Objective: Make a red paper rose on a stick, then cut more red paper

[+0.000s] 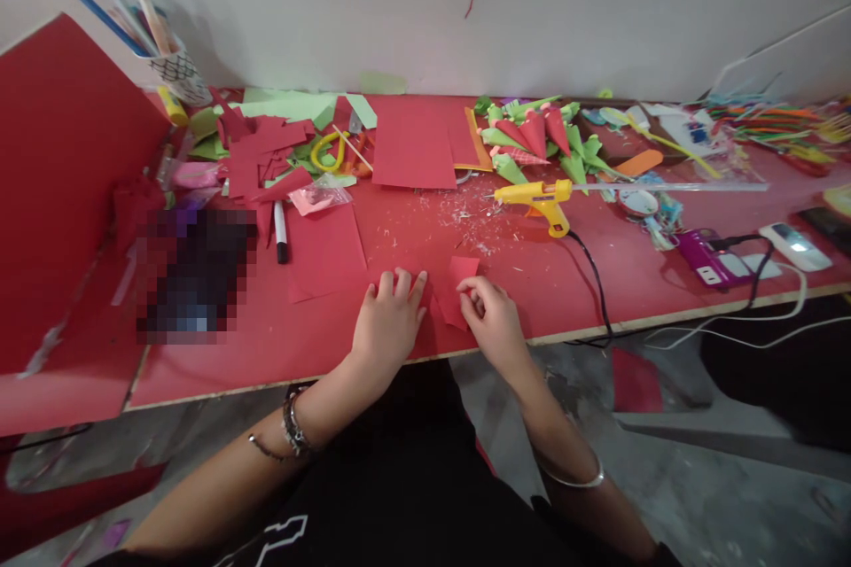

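Observation:
My left hand (391, 319) lies flat with fingers stretched out, pressing a red paper piece (458, 283) onto the red table (279, 345) near its front edge. My right hand (492, 319) is beside it, fingers pinched on the lifted right part of the same red paper. The paper's upper corner sticks up between the two hands.
A yellow glue gun (540, 198) with a black cord lies just beyond the hands. Red paper sheets (416, 146), scraps, a black marker (281, 235), red-and-green paper cones (535, 137), a clear ruler (671, 187), a power strip (714, 259) and a pen cup (176, 71) crowd the table.

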Motion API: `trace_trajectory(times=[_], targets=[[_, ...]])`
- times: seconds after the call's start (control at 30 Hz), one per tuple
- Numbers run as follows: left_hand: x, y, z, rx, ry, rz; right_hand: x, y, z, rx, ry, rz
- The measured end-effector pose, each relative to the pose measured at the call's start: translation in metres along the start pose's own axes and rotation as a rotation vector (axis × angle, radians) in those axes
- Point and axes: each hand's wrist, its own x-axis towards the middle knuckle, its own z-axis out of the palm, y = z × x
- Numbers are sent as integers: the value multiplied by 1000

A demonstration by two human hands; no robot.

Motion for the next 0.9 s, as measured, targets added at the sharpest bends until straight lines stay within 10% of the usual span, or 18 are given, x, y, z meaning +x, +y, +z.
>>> trace_trajectory(times=[0.37, 0.63, 0.9], targets=[[0, -1, 3, -35, 14, 4, -16, 14, -16, -32, 58, 78], [4, -18, -7, -222, 133, 59, -5, -11, -8, 524, -31, 82], [-7, -54, -11, -1114, 184, -80, 32, -53, 11, 509, -64, -152]])
